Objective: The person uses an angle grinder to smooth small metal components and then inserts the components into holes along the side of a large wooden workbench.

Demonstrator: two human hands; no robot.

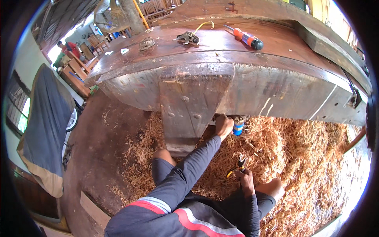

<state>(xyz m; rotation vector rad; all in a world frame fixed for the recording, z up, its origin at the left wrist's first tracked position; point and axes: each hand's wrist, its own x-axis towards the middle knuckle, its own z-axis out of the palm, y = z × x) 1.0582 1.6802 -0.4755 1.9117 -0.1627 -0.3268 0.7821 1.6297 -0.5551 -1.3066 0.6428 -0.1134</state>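
Observation:
My left hand (224, 125) reaches under the front edge of the wooden workbench (284, 89), just right of its thick leg (189, 108). Its fingers are curled, and what they grip, if anything, is hidden. Close beside it, below the edge, is a blue-banded can (238, 127). Lower down, my right hand (246, 181) is closed round the yellow-and-black handles of a pair of pliers (236, 168), whose dark jaws point up, apart from the bench.
On the bench top lie a screwdriver (245, 38), a metal fitting (188, 38) with a yellow strip, and another metal piece (147, 43). A heavy board (331, 49) rests at right. Wood shavings (304, 158) cover the floor. A person (70, 48) is far left, beyond a covered vehicle (47, 126).

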